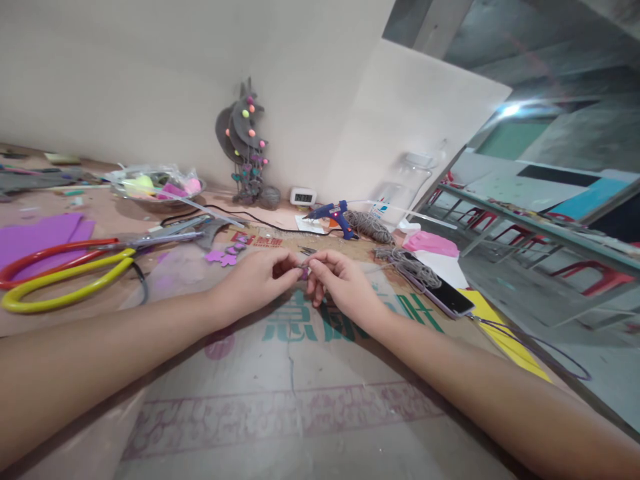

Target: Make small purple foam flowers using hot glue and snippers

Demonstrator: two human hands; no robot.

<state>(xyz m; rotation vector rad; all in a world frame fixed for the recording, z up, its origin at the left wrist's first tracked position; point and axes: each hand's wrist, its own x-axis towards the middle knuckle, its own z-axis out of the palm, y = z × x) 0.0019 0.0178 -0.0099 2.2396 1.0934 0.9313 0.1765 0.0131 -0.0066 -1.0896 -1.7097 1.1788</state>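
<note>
My left hand and my right hand meet above a printed cardboard sheet. Their fingertips are pinched together on a small purple piece, mostly covered by the fingers. A thin grey strand seems to run from my right hand toward a bundle of grey yarn on a phone. Left of my hands lie purple flower-shaped cutouts with grey bits among them. Just beyond the fingertips, small dark pointed tips show, too small to name.
Red- and yellow-handled scissors lie at left by purple sheets. Behind stand a bowl of coloured pieces, a grey moon-shaped hanging ornament, a white timer, a blue glue gun and a clear jar.
</note>
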